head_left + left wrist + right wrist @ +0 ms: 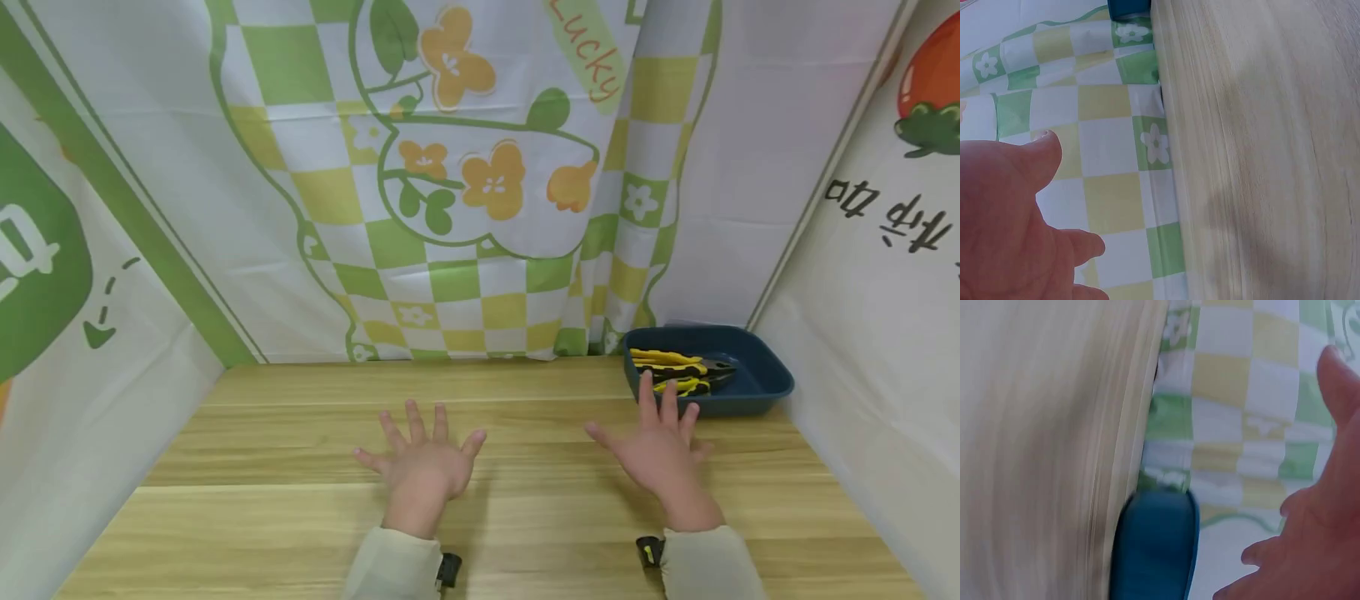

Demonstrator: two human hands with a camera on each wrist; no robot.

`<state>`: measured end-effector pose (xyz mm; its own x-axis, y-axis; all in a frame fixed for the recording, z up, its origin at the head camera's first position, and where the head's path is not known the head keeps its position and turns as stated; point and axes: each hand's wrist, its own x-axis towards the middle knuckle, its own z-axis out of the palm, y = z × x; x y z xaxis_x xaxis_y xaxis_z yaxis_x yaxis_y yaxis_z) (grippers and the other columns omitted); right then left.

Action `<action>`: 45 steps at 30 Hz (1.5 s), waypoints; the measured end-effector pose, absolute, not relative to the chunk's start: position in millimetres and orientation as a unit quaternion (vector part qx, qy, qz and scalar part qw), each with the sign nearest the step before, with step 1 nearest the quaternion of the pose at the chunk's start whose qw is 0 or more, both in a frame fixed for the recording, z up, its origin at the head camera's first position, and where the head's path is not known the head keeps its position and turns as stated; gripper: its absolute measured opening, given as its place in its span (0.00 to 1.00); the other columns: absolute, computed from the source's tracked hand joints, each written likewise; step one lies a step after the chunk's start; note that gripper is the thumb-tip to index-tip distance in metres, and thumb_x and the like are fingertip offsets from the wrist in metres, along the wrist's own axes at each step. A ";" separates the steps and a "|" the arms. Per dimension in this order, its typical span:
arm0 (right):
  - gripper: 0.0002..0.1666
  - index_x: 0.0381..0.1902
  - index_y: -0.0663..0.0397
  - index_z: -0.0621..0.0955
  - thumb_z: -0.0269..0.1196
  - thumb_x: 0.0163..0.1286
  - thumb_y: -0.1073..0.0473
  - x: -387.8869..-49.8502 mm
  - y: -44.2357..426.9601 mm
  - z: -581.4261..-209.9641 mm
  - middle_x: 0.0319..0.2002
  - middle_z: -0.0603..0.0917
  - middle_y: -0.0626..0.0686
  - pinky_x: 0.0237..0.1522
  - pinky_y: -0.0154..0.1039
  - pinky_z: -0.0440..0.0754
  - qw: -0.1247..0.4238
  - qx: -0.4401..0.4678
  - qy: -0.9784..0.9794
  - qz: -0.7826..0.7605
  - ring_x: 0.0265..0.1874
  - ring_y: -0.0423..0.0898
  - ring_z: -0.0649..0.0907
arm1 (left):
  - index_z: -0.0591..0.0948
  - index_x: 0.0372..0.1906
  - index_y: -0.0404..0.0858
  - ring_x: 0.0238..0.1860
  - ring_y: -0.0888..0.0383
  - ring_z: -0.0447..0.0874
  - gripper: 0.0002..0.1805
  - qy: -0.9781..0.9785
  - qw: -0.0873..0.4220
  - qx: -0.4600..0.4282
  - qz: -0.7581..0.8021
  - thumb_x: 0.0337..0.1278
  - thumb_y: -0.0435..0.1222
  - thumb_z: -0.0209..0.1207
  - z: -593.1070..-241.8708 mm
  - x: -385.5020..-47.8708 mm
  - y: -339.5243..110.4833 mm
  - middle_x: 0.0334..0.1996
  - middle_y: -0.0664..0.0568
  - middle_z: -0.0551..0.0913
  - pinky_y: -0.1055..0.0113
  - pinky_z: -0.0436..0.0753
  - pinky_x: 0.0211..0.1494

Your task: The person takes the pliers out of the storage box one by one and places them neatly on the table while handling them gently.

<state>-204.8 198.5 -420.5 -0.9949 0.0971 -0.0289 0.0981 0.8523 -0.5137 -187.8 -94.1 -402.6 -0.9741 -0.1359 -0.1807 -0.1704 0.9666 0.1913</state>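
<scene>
My left hand is held over the middle of the wooden table, its fingers spread and nothing in it. To the right, my right hand also has its fingers spread and holds nothing; in the head view its fingertips overlap the near rim of a dark blue tray. Whether they touch the tray cannot be told there, but the right wrist view shows the hand apart from the tray. Inside the tray lie several pliers with yellow and black handles, partly hidden by the fingers.
A curtain with green and yellow checks and flowers hangs behind the table's far edge. Printed white cloth walls stand on the left and on the right. The tray sits at the far right corner, close to the right wall.
</scene>
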 end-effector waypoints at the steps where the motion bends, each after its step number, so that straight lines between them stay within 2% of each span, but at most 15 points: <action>1: 0.73 0.77 0.42 0.26 0.49 0.55 0.12 -205.7 204.2 -420.2 0.74 0.21 0.63 0.49 0.87 0.30 -0.001 0.054 0.961 -0.272 0.67 0.75 0.24 | 0.50 0.81 0.49 0.72 0.27 0.21 0.52 0.988 0.084 -0.078 0.102 0.59 0.76 0.22 -402.3 -187.7 -94.6 0.78 0.38 0.35 0.17 0.27 0.53; 8: 0.71 0.75 0.41 0.22 0.53 0.60 0.17 -207.2 242.3 -416.0 0.71 0.14 0.61 0.45 0.89 0.33 0.002 0.072 0.947 -0.313 0.65 0.74 0.20 | 0.50 0.81 0.49 0.72 0.27 0.21 0.52 0.988 0.084 -0.080 0.104 0.59 0.76 0.23 -401.7 -187.5 -96.4 0.78 0.38 0.35 0.17 0.27 0.54; 14: 0.72 0.75 0.44 0.22 0.55 0.61 0.19 -208.9 263.9 -417.1 0.71 0.16 0.64 0.44 0.90 0.35 -0.020 0.070 0.952 -0.298 0.65 0.77 0.22 | 0.49 0.81 0.49 0.71 0.27 0.20 0.51 0.987 0.088 -0.081 0.106 0.60 0.75 0.25 -401.1 -186.9 -97.8 0.78 0.38 0.34 0.16 0.25 0.50; 18: 0.71 0.75 0.48 0.23 0.56 0.63 0.22 -211.6 279.7 -419.5 0.72 0.18 0.66 0.44 0.90 0.41 -0.044 0.063 0.949 -0.306 0.65 0.79 0.26 | 0.49 0.81 0.48 0.71 0.27 0.20 0.51 0.987 0.088 -0.082 0.104 0.61 0.75 0.25 -401.4 -186.3 -99.5 0.78 0.38 0.35 0.17 0.26 0.52; 23: 0.68 0.74 0.50 0.22 0.57 0.68 0.28 -212.9 299.7 -420.2 0.71 0.17 0.66 0.51 0.86 0.41 -0.054 0.052 0.929 -0.364 0.64 0.79 0.24 | 0.49 0.81 0.47 0.71 0.26 0.21 0.51 0.988 0.087 -0.082 0.100 0.62 0.74 0.26 -403.1 -185.2 -102.6 0.78 0.37 0.35 0.17 0.27 0.54; 28: 0.66 0.72 0.48 0.19 0.56 0.71 0.33 -214.5 316.1 -420.3 0.70 0.14 0.64 0.59 0.80 0.37 -0.059 0.069 0.897 -0.433 0.65 0.74 0.21 | 0.50 0.81 0.46 0.71 0.27 0.21 0.50 0.988 0.083 -0.083 0.104 0.63 0.73 0.27 -404.0 -184.4 -105.4 0.78 0.37 0.35 0.18 0.25 0.54; 34: 0.66 0.70 0.44 0.16 0.55 0.71 0.31 -213.0 333.0 -431.0 0.70 0.12 0.59 0.63 0.75 0.33 -0.056 0.100 0.868 -0.484 0.68 0.65 0.20 | 0.51 0.80 0.46 0.71 0.27 0.21 0.50 0.988 0.079 -0.078 0.104 0.64 0.73 0.28 -403.6 -183.3 -106.2 0.78 0.36 0.36 0.20 0.23 0.56; 45: 0.70 0.70 0.45 0.15 0.59 0.69 0.32 -226.4 357.6 -440.3 0.71 0.14 0.61 0.67 0.70 0.34 -0.070 0.124 0.852 -0.504 0.70 0.64 0.23 | 0.50 0.81 0.46 0.71 0.28 0.21 0.50 0.987 0.081 -0.086 0.109 0.63 0.73 0.27 -403.9 -183.1 -109.1 0.78 0.37 0.35 0.20 0.23 0.55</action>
<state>-226.4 357.6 -440.3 -0.9592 0.2826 -0.0054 0.1409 0.4614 -0.8760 -183.1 -109.1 -403.9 -0.9722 -0.1516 -0.1787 -0.1870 0.9613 0.2021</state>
